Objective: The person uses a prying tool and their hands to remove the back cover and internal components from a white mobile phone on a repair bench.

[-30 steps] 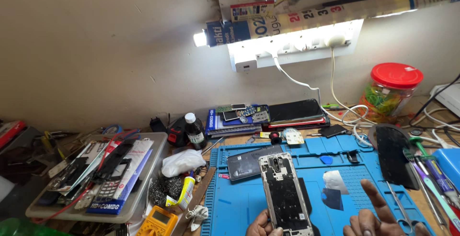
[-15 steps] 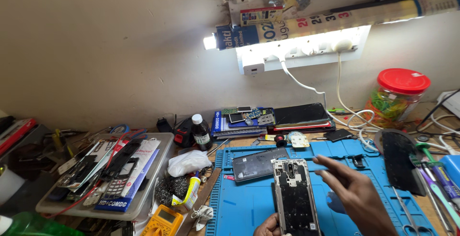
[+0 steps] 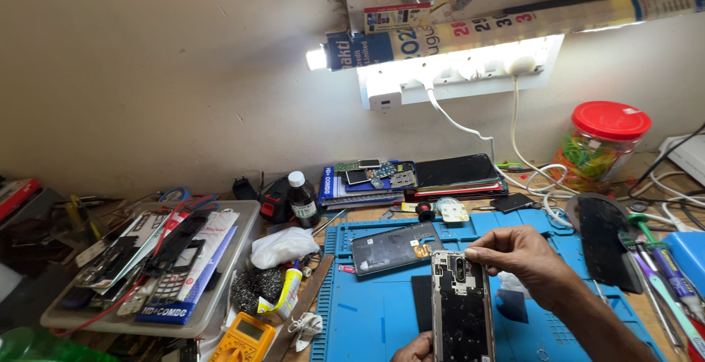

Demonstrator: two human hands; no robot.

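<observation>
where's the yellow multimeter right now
In the head view the yellow multimeter sits at the bottom edge, left of the blue mat, just below the steel wool and beside the grey tray.

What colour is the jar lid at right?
Red; the jar lid shows clearly in the head view.

Around my blue work mat [image 3: 367, 318] the surface is crowded. Left of the mat sits a grey tray [image 3: 242, 259] of phone parts and a calculator [image 3: 170, 286], with a yellow multimeter [image 3: 242, 340] near the mat's lower left corner. Behind the mat stand a dark bottle with a white cap [image 3: 301, 200], a stack of books and phones [image 3: 411, 178], and, far right, a red-lidded jar [image 3: 602, 149]. A lit tube lamp [image 3: 440, 46] glows on the wall above the mat.
</observation>
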